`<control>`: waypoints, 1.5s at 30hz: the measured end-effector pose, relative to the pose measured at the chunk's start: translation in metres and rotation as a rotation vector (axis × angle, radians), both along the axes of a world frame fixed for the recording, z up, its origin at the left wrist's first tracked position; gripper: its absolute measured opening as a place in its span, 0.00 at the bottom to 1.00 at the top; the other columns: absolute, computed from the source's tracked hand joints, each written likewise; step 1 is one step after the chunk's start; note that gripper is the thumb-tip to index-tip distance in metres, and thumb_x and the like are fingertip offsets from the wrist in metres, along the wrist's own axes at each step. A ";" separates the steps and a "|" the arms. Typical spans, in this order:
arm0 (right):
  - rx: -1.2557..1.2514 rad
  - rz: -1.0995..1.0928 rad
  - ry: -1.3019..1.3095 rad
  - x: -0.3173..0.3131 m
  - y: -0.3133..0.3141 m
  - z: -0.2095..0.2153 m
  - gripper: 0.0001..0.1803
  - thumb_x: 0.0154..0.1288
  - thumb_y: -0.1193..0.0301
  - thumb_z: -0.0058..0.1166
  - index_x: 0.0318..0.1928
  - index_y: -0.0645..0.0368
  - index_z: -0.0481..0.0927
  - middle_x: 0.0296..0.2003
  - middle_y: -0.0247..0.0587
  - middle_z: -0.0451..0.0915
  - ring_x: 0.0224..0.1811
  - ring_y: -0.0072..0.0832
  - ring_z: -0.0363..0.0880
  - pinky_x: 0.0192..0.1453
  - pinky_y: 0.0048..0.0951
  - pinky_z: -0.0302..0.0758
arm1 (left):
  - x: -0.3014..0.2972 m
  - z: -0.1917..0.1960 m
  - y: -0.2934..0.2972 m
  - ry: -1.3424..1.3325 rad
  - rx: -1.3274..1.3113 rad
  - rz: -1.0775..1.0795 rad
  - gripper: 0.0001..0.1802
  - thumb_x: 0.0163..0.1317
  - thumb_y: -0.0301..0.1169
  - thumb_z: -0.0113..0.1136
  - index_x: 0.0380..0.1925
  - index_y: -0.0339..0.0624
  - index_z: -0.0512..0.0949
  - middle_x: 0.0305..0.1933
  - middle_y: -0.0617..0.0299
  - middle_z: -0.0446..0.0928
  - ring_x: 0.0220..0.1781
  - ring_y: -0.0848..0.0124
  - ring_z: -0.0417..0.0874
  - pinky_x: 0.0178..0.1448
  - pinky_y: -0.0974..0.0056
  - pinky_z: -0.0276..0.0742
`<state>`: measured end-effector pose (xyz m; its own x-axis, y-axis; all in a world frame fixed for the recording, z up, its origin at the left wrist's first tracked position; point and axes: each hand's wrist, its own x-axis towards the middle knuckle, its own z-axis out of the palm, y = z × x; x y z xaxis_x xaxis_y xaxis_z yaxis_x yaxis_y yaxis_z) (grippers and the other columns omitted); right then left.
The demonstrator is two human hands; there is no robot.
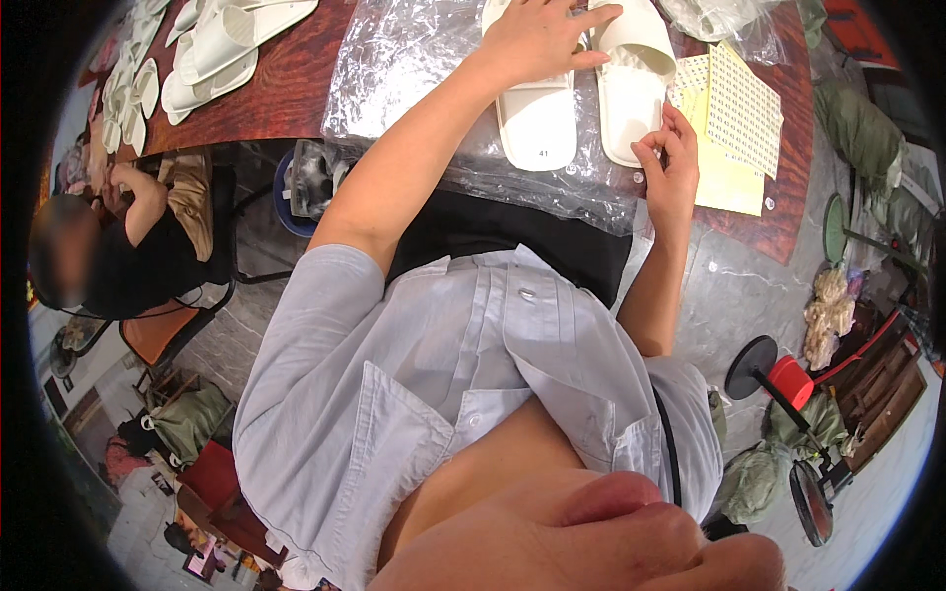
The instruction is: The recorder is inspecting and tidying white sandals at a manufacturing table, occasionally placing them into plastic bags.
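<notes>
Left hand (542, 39) across slipper (537, 123), perhaps touching, yellow sheets (741, 110)

Slippers (537, 123), sticker sheets (744, 110) and sacks (857, 126) suggest a workshop.

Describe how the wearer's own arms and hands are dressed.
Both arms wear short sleeves of a pale blue-grey shirt: the left sleeve ends above the elbow, and the right sleeve is short too. The forearms are bare. The left hand and right hand are gloveless, with no watch visible. A thin black cord runs beside the right sleeve.
</notes>
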<state>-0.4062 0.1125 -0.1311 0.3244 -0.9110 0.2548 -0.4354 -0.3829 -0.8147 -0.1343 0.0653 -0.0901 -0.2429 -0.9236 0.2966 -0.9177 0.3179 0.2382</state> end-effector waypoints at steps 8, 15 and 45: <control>0.094 -0.090 -0.263 0.002 -0.005 -0.009 0.17 0.63 0.80 0.65 0.52 0.62 0.80 0.67 0.54 0.73 0.67 0.45 0.75 0.70 0.41 0.73 | 0.002 -0.002 -0.002 0.012 0.023 -0.003 0.40 0.66 0.55 0.63 0.75 0.56 0.67 0.71 0.40 0.71 0.71 0.44 0.73 0.70 0.40 0.69; -0.014 -0.094 -0.161 0.005 -0.002 -0.010 0.15 0.67 0.82 0.60 0.53 0.65 0.80 0.63 0.55 0.76 0.66 0.42 0.76 0.68 0.37 0.74 | 0.006 -0.003 -0.015 0.025 0.044 0.022 0.45 0.63 0.71 0.57 0.79 0.76 0.61 0.63 0.38 0.73 0.70 0.40 0.72 0.70 0.41 0.71; -0.281 -0.099 0.230 0.010 0.006 -0.009 0.14 0.70 0.77 0.58 0.53 0.71 0.83 0.67 0.57 0.74 0.69 0.52 0.72 0.73 0.45 0.69 | 0.294 0.112 0.145 -0.189 -0.039 0.759 0.29 0.57 0.40 0.64 0.62 0.56 0.82 0.49 0.45 0.86 0.53 0.49 0.87 0.58 0.47 0.82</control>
<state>-0.3961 0.1188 -0.1401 0.3159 -0.8457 0.4301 -0.6414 -0.5244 -0.5600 0.1595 0.2107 0.0215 0.4011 -0.8472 0.3485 -0.9113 -0.4077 0.0578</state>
